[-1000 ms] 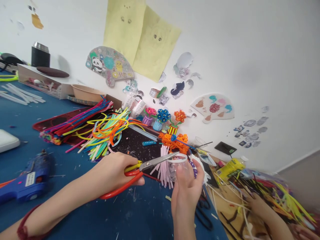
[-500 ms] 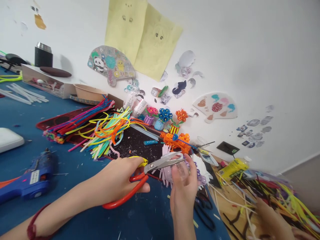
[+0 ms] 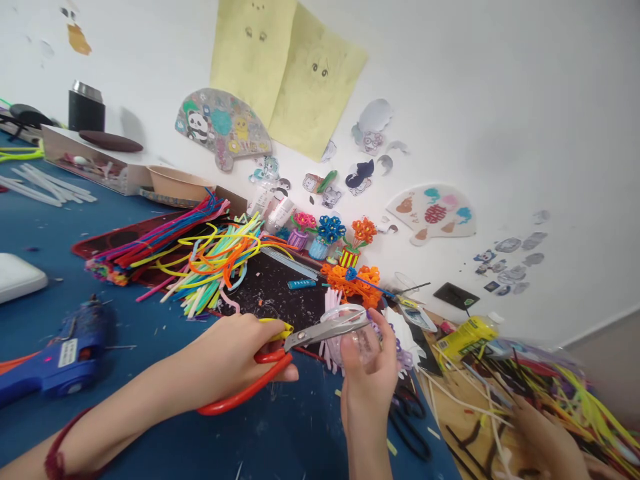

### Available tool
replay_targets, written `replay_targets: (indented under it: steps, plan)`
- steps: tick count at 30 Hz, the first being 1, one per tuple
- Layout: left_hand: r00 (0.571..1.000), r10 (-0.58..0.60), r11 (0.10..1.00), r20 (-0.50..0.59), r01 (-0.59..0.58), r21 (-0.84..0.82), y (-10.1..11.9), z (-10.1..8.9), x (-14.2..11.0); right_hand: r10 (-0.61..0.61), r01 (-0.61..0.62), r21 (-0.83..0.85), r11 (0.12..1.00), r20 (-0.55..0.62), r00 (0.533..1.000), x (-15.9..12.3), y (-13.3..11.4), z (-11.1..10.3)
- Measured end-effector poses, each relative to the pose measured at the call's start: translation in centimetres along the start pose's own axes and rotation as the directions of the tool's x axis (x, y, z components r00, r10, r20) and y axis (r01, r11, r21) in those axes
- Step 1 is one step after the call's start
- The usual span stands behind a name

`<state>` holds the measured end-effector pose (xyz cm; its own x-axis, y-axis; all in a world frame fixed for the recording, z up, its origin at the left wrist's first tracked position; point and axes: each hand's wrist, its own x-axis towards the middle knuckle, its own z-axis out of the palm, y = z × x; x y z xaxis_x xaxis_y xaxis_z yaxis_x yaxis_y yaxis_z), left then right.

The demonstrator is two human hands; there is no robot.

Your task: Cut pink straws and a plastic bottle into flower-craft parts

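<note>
My left hand (image 3: 245, 357) is closed around red-handled scissors (image 3: 327, 329), with the blades pointing right. A small yellow piece (image 3: 284, 331) shows beside its thumb and the pivot; whether it is held too I cannot tell. In my right hand (image 3: 367, 387) is a clear plastic cup (image 3: 361, 343), gripped between thumb and fingers and tilted. The scissor blades lie nearly closed at the cup's upper rim. Behind the cup are pale pink sticks (image 3: 331, 333) and a purple beaded-looking piece (image 3: 401, 353), partly hidden.
A blue glue gun (image 3: 70, 357) lies left on the blue table. Colourful pipe cleaners (image 3: 215, 260) are piled behind my hands. Black-handled scissors (image 3: 411, 423) lie right of my wrist. Another person's hand (image 3: 545, 433) is at the lower right, near a yellow bottle (image 3: 465, 338).
The scissor blades have come closer together at the cup's rim, and their handles have shifted slightly left. My right hand still holds the cup in nearly the same place.
</note>
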<state>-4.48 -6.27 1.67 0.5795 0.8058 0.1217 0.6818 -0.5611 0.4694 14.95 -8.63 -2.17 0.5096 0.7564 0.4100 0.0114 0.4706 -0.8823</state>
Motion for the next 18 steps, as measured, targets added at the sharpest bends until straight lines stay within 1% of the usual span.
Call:
replay_targets:
  steps: [4, 8, 11, 13, 16, 18]
  plan:
    - [1.000, -0.003, 0.999, 0.022, 0.004, -0.033, -0.33, 0.13, 0.07, -0.013, 0.013, -0.009, 1.000, -0.001, 1.000, 0.08, 0.13, -0.17]
    - [1.000, 0.012, 0.998, 0.018, -0.011, -0.060, -0.52, -0.10, 0.09, -0.009, 0.009, -0.016, 1.000, 0.009, 1.000, 0.13, 0.19, -0.37]
    - [0.999, 0.019, 0.995, 0.040, -0.015, -0.100, -0.66, -0.43, -0.01, 0.003, -0.003, -0.015, 1.000, -0.025, 1.000, 0.17, 0.10, -0.38]
    - [0.999, 0.033, 0.993, 0.035, -0.029, -0.111, -0.75, -0.62, -0.08, 0.000, -0.001, -0.016, 1.000, -0.055, 0.998, 0.25, 0.02, -0.33]
    - [0.998, 0.052, 0.988, 0.043, -0.045, -0.146, -0.81, -0.76, -0.05, -0.037, 0.035, -0.030, 0.999, -0.092, 0.995, 0.39, -0.05, -0.27]
    - [0.998, 0.031, 0.988, 0.063, -0.021, -0.154, -0.85, -0.72, 0.07, -0.064, 0.060, -0.034, 0.998, -0.116, 0.991, 0.43, -0.07, -0.25]
